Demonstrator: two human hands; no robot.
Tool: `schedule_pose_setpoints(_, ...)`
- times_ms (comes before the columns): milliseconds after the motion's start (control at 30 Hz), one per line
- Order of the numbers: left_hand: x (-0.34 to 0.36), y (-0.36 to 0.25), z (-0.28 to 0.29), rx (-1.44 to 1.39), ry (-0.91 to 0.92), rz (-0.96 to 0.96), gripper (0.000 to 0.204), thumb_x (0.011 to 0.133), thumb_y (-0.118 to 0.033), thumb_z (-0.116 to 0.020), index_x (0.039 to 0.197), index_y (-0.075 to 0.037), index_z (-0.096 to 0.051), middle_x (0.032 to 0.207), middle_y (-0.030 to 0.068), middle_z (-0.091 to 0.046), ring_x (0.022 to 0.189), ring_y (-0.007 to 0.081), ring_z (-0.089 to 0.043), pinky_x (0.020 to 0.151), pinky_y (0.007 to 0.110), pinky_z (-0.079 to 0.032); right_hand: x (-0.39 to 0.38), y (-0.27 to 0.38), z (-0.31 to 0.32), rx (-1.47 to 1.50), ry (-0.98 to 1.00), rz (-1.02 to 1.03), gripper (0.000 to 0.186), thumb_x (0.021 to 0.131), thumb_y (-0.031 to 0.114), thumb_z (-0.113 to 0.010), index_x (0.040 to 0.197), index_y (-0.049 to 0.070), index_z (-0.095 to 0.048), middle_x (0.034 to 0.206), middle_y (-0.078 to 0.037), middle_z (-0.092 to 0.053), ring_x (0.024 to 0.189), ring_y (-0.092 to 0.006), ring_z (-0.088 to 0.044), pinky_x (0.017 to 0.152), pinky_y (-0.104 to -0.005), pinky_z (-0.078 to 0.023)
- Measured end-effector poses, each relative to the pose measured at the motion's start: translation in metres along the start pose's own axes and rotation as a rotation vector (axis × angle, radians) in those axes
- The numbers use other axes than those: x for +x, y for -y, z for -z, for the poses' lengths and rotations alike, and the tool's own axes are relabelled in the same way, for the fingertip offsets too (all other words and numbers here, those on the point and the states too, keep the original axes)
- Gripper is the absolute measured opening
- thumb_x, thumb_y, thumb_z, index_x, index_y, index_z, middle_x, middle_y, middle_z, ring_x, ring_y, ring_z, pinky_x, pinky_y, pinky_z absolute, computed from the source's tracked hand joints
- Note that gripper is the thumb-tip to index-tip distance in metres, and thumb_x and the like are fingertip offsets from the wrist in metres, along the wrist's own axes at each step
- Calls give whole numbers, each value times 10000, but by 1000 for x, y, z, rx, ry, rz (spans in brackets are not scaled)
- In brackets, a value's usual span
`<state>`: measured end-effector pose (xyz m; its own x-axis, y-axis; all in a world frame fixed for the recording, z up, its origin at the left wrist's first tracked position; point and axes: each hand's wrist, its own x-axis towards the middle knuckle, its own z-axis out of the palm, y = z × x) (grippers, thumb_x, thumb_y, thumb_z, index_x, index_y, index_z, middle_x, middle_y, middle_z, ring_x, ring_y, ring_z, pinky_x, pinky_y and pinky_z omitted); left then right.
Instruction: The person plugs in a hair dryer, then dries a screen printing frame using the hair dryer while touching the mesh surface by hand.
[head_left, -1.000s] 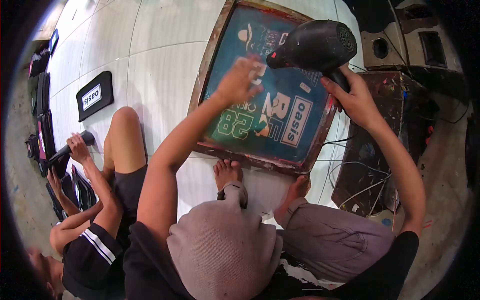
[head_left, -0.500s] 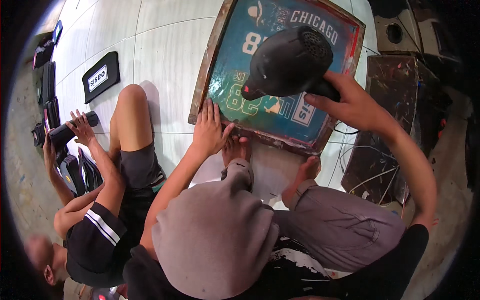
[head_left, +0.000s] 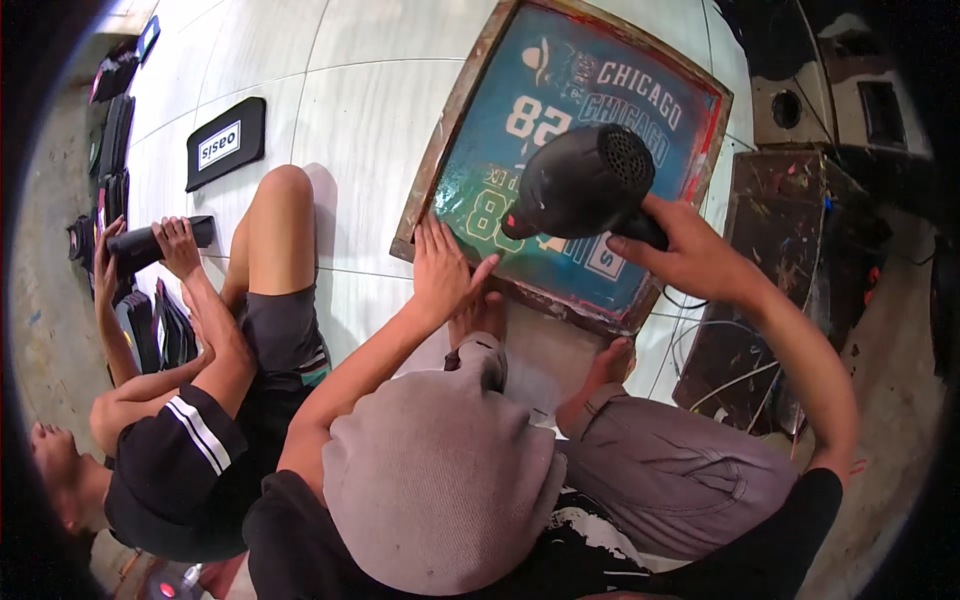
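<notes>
A wooden-framed printing screen (head_left: pixel 452 130) lies tilted in front of me, its blue-green mesh bearing pale lettering and numerals. My right hand (head_left: pixel 695 250) is closed round the handle of a black hair dryer (head_left: pixel 570 185). The dryer hangs over the near half of the mesh, nozzle toward the lower left, hiding part of the design. At the near left corner of the frame rests my left hand (head_left: pixel 445 275), fingers stretched out on the wood and holding nothing.
On the left, a co-worker's hands hold a dark folded item (head_left: pixel 150 243). A black pouch (head_left: pixel 226 145) lies on the white tiles (head_left: pixel 370 110); stacks of dark pouches (head_left: pixel 118 140) line the far left. A paint-stained dark box (head_left: pixel 760 260) with loose cables stands right.
The hair dryer has moved nearer to me over the screen, uncovering more of the far lettering. My left hand stays on the frame. The whole view has shifted slightly.
</notes>
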<state>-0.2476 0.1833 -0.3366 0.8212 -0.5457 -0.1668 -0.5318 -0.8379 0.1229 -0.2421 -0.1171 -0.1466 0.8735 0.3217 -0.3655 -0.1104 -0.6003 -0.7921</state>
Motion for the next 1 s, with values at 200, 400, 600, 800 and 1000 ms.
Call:
schedule_pose_setpoints(200, 24, -37, 49, -428, 827, -238, 776, 964, -626, -406, 1320, 46, -561, 1346, 296, -539, 1310, 423, -468, 1113, 523, -314, -1, -1, -1, 76, 9, -31, 433, 922, 282, -665, 1230, -9, -577, 917, -190, -678, 763, -195, -615, 709, -350, -473)
schedule_pose_setpoints(400, 16, -18, -27, -317, -30, -455, 618, 985, -530, -434, 1331, -39, -581, 1443, 197, -480, 1358, 381, -422, 1152, 517, -258, 3, 4, -3, 101, 5, -69, 440, 931, 258, -664, 1254, -24, -564, 1058, -121, -676, 966, -146, -609, 880, -333, -483)
schedule_pose_setpoints(600, 50, 21, -34, -247, -129, -17, 903, 964, -610, -402, 1455, 138, -285, 1537, 328, -248, 1476, 413, -182, 1203, 505, -134, 10, 7, -9, 101, -88, -130, 390, 950, 267, -653, 1218, -7, -580, 884, -52, -627, 768, -110, -560, 707, -298, -479)
schedule_pose_setpoints(800, 55, -2, -39, -458, 46, -238, 856, 971, -580, -407, 1449, 124, -313, 1536, 326, -258, 1472, 408, -209, 1205, 501, -133, 12, 6, -6, 96, -93, -88, 462, 963, 323, -619, 1252, -30, -547, 894, -161, -677, 774, -154, -627, 705, -335, -493)
schedule_pose_setpoints(1000, 101, 24, -44, -467, -295, -60, 807, 984, -525, -410, 1458, 119, -300, 1540, 299, -279, 1457, 396, -253, 1203, 498, -152, 16, 6, -20, 58, -137, -87, 459, 951, 320, -642, 1269, 5, -540, 872, -163, -674, 754, -193, -639, 690, -356, -494)
